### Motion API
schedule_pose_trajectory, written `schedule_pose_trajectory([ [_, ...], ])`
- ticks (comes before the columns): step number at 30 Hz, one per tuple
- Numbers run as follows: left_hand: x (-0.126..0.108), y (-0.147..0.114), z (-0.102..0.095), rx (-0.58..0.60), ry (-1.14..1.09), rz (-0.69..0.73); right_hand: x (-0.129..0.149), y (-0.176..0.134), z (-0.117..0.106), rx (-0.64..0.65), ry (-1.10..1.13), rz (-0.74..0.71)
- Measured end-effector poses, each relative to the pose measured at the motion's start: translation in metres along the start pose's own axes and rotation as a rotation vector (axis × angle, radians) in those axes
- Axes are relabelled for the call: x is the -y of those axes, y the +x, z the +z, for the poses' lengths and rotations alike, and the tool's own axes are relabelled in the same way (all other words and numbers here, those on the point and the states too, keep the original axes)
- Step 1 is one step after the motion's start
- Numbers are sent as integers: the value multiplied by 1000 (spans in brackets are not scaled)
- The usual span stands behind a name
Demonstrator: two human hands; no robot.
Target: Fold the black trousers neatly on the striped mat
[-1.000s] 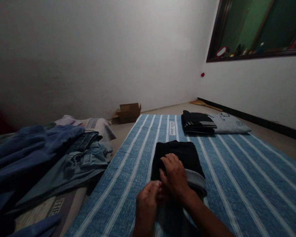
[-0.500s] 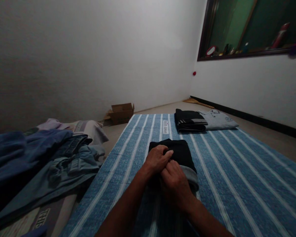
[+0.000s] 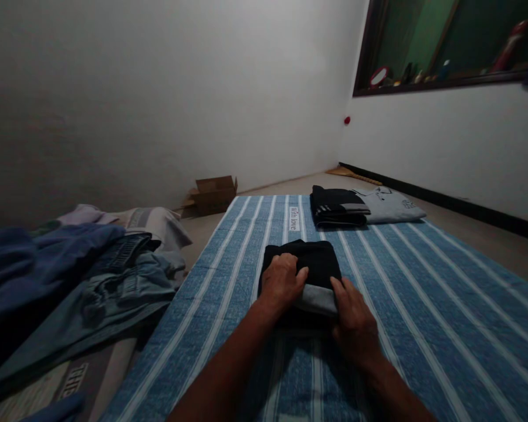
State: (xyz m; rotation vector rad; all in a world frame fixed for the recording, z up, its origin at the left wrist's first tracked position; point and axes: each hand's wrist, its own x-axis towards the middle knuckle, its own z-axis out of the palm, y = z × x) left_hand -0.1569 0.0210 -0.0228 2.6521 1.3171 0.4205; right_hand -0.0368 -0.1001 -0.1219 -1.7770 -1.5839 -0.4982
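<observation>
A folded black garment (image 3: 319, 261) with a grey band along its near side lies on the blue striped cloth (image 3: 229, 281). Across its left part rests my left hand (image 3: 282, 280), palm down, thumb apart from the fingers. My right hand (image 3: 355, 316) is at the garment's right edge, thumb on top and fingers round the side; its fingertips are partly hidden. Farther back sits another folded black garment (image 3: 337, 202) with grey trim, beside a folded light grey shirt (image 3: 391, 205).
To the left is a heap of clothes with blue jeans (image 3: 110, 293) and a blue garment (image 3: 48, 252). An open cardboard box (image 3: 215, 196) stands on the floor by the wall. A window ledge (image 3: 426, 88) holding a small mirror and bottles is at upper right.
My right hand has moved right, away from my left hand, to the garment's right edge. The grey band now lies flatter and straighter. My left hand has stayed on the garment.
</observation>
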Motion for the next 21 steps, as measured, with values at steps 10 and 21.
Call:
schedule_pose_trajectory([
  [10,5,-15,14,-11,150,38,-12,-21,12,51,-95,-54],
  [21,-39,21,-5,-64,131,280,-20,-27,26,-26,-200,-134],
])
